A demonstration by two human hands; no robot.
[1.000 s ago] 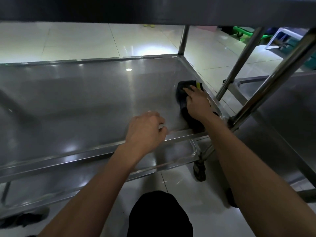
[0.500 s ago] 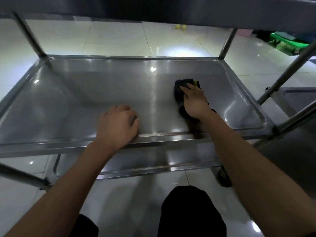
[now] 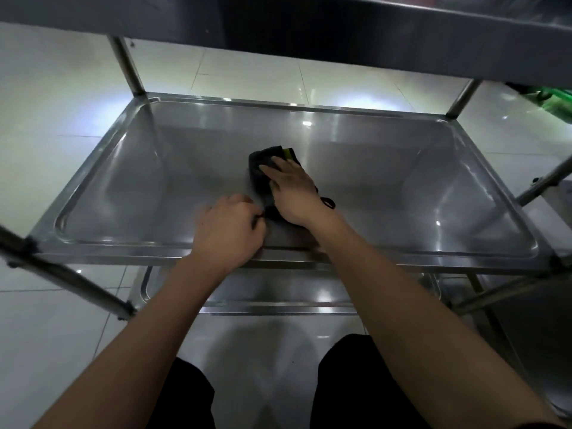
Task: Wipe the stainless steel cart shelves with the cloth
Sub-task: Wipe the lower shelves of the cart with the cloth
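1. My right hand (image 3: pixel 292 188) lies flat on the dark cloth (image 3: pixel 259 170), pressing it down, mid-frame on the middle shelf (image 3: pixel 387 187).
2. My left hand (image 3: pixel 227 232) is curled by the cloth's near end; its grip I cannot tell.

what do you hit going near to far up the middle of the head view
lower shelf → front rim of the middle shelf → left hand → right hand → dark cloth → far rim → floor tiles → top shelf

Black cloth (image 3: pixel 258 168) with yellow-green edge; silver shelf (image 3: pixel 387 181).
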